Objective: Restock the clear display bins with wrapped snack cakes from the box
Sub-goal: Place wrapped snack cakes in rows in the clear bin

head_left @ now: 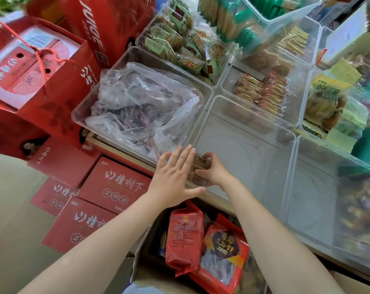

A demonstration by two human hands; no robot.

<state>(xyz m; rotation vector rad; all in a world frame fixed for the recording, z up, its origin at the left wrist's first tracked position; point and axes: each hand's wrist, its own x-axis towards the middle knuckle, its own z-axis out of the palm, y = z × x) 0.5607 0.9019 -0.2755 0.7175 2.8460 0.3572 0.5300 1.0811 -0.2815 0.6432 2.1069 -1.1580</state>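
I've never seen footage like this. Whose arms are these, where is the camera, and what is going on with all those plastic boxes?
No machine here: these are a person's two bare arms, filmed by one wide-angle camera worn on their head, looking forward and down. The left hand lies flat with straight fingers against the outer wall of a nearly empty clear plastic display bin. The right hand reaches inside it, fingers curled on a short row of brown wrapped snack cakes in the near corner. Beside it, another clear bin holds a crumpled transparent plastic bag; bins further back hold other wrapped snacks. Below the arms, an open cardboard box holds red snack packages.
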